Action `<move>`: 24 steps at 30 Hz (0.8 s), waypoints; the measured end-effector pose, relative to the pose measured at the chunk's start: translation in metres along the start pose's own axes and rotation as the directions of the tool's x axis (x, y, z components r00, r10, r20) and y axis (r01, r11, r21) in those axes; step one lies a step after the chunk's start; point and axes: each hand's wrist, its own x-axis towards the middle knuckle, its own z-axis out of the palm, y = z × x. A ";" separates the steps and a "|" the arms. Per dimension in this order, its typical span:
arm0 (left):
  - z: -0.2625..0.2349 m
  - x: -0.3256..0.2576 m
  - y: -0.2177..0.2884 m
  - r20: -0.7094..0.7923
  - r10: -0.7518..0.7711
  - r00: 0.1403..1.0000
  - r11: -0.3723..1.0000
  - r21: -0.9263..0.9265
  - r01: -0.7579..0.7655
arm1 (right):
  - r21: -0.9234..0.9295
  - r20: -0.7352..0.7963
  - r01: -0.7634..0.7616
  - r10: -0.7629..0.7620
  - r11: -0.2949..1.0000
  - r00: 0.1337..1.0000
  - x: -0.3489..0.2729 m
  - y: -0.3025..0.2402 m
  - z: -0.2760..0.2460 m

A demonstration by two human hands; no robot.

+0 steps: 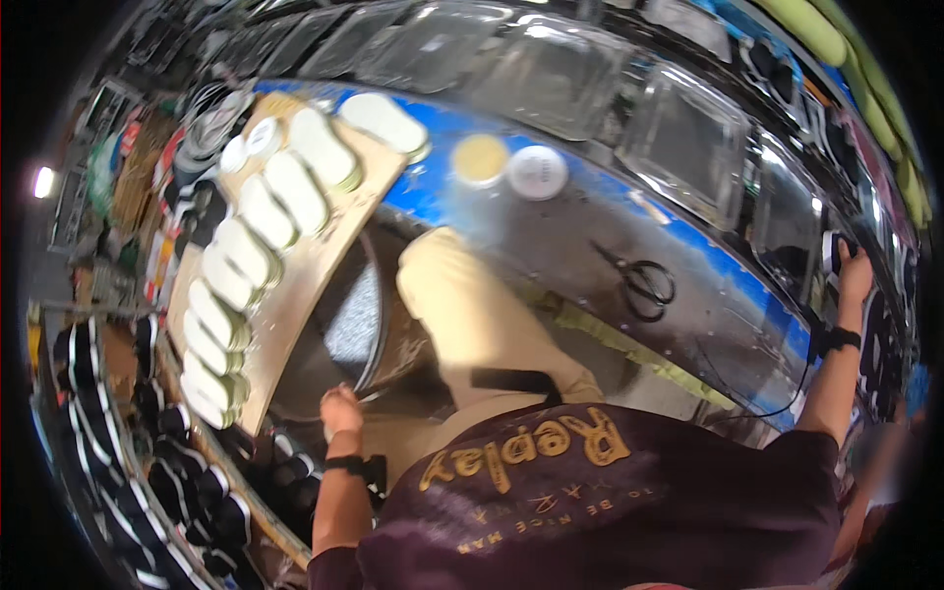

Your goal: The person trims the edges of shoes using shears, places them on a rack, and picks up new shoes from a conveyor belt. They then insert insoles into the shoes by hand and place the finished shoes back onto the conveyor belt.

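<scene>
Far out to the right, my right hand (854,271) is closed on a black shoe (839,248) with a white sole edge, at the rack beyond the bench. Low at the left of centre, my left hand (342,409) is curled closed beside my leg. Whatever its fingers hold, if anything, is too small to make out. Pale stacked shoe soles (236,263) lie in rows along a wooden board (320,251), left of that hand. Black-handled scissors (644,287) rest on the metal-topped bench (551,246) between my two arms.
Two round tubs, one yellowish (480,157) and one white-lidded (538,172), stand on the bench's blue part. Clear plastic covers (683,143) line its far side. Black shoes (98,433) fill racks at the lower left. A cable (787,405) loops near my right arm.
</scene>
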 end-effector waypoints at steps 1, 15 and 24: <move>0.000 -0.005 0.000 -0.023 0.010 1.000 1.000 0.014 -0.010 | 0.078 -0.017 0.077 -0.076 0.994 0.997 -0.013 -0.043 -0.018; -0.094 -0.049 0.034 -0.026 -0.016 1.000 0.607 -0.794 -0.010 | 0.579 -0.692 0.573 -0.721 -0.581 -0.031 -0.339 -0.526 -0.197; -0.115 -0.043 0.001 0.186 -0.218 0.958 0.488 -0.829 0.272 | 0.804 -0.520 0.118 -0.785 -0.583 -0.335 -0.517 -0.539 -0.238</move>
